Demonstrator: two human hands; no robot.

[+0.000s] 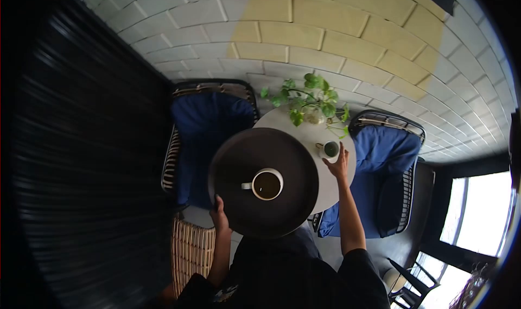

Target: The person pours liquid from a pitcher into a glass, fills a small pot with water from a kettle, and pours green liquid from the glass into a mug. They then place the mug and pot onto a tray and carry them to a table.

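Tray bearing a mug is gripped by left hand fingers; far-right cup on table is touched by loosely open right hand

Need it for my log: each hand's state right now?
Left hand: closed on the tray rim.
Right hand: at the small cup on the table; grip cannot be told.

Small round white table, leafy green plant on far side. Two dark wire chairs with blue cushions: one left of table, other right. Wicker stool near left chair, lower down. White brick wall behind, yellow patch across it. Dark slatted wall at left. Bright window lower right, dark folding chair just beside it.
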